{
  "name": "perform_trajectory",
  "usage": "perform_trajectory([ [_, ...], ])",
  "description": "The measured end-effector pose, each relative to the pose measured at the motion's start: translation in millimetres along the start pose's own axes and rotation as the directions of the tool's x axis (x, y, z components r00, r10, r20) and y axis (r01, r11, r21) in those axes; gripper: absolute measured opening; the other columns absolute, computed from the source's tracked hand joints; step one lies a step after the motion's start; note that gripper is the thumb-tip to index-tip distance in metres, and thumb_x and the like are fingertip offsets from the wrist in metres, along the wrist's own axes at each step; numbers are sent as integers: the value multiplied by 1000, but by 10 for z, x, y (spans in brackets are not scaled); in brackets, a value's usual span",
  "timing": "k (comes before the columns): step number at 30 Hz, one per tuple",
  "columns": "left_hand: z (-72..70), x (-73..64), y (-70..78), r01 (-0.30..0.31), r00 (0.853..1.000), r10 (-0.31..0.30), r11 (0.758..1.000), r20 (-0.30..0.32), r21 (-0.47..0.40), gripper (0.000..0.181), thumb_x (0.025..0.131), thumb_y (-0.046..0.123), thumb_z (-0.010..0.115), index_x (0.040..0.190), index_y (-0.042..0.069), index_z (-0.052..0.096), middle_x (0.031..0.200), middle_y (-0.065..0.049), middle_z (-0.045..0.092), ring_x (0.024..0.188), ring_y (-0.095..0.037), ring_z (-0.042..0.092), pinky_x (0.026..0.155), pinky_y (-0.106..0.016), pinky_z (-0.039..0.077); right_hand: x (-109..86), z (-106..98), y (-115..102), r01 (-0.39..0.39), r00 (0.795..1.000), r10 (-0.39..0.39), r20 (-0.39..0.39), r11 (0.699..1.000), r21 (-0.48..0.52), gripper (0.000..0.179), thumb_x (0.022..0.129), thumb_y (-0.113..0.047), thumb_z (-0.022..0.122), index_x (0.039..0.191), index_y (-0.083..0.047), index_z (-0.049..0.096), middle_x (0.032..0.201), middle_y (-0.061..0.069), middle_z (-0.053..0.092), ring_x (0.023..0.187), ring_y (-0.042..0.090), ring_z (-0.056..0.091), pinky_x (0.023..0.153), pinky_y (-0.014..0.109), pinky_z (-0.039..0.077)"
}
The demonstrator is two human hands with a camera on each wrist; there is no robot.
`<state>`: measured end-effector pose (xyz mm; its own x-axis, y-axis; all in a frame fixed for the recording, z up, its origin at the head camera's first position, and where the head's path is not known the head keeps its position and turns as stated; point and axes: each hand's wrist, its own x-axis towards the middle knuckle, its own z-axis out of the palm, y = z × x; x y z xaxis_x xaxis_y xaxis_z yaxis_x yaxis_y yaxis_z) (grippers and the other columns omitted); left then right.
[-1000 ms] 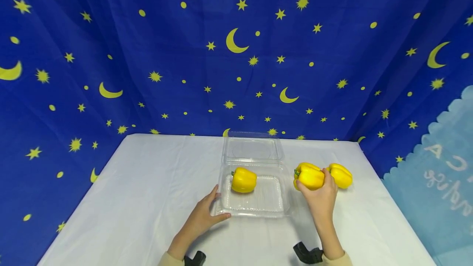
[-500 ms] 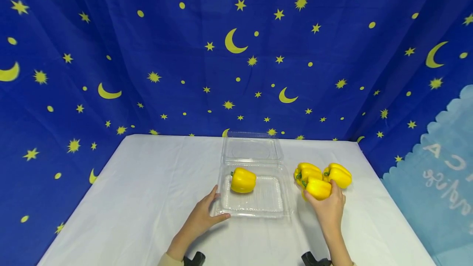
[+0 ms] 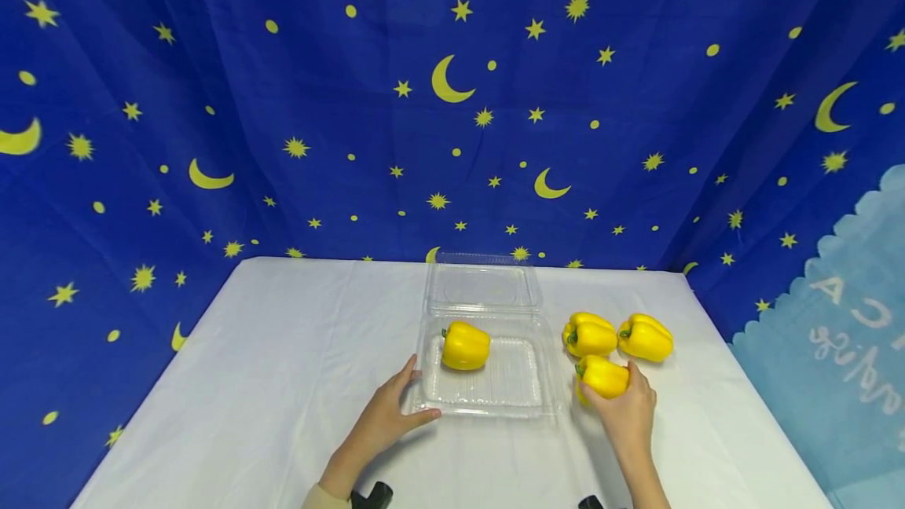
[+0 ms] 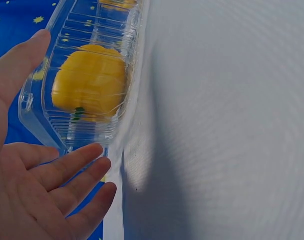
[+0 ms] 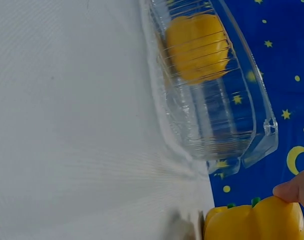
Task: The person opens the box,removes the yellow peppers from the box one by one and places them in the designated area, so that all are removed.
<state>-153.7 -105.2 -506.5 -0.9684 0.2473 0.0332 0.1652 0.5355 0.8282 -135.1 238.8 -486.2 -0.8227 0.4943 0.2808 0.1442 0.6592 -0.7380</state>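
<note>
A clear plastic clamshell container [image 3: 519,403] lies with its lid [image 3: 484,285] folded back, and one yellow bell pepper [image 3: 466,346] sits in its left half. At the container's left front corner, my left hand [image 3: 385,411] has its fingers extended and spread; in the left wrist view the thumb and fingertips are right at the plastic wall. To the right of the container, my right hand [image 3: 625,407] grips another yellow bell pepper [image 3: 601,378] between thumb and fingers. Its green stem points left. In the right wrist view that held pepper [image 5: 261,220] shows at the bottom right, under the thumb.
Behind the held pepper, two more yellow bell peppers [image 3: 591,335] [image 3: 646,338] rest side by side on the white-covered table [image 3: 283,383]. A blue curtain [image 3: 368,100] with moons and stars stands behind the table, and a light blue cloth [image 3: 841,320] hangs at the right.
My right hand has drawn one pepper toward me, off the front of the other two, which now show separately. My left hand and the container have stayed in place.
</note>
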Motion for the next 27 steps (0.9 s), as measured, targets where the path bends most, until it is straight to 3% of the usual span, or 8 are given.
perform_trajectory([
  [6,-11,-7,13,-6,1000,6,1000,4,8,98,75,36,80,148,-1,27,137,-18,54,133,-43,41,112,-58,32,-18,18,30,1,1000,-1,27,1000,-17,84,66,-15,81,130,22,40,121,43,50,105,53,47,92,60,41],
  [14,0,5,12,38,999,-38,999,14,9,100,74,42,78,149,3,26,140,-18,51,135,-41,39,113,-58,30,-21,22,50,-38,996,43,79,998,-57,84,69,-16,79,131,21,38,124,43,48,109,53,45,96,61,40],
  [27,5,1,1,22,1000,-22,1000,13,11,99,75,41,78,149,2,26,139,-18,52,135,-42,39,112,-59,30,-20,14,63,-42,988,53,146,996,-80,86,73,-17,76,134,23,31,128,44,43,114,54,41,101,63,36],
])
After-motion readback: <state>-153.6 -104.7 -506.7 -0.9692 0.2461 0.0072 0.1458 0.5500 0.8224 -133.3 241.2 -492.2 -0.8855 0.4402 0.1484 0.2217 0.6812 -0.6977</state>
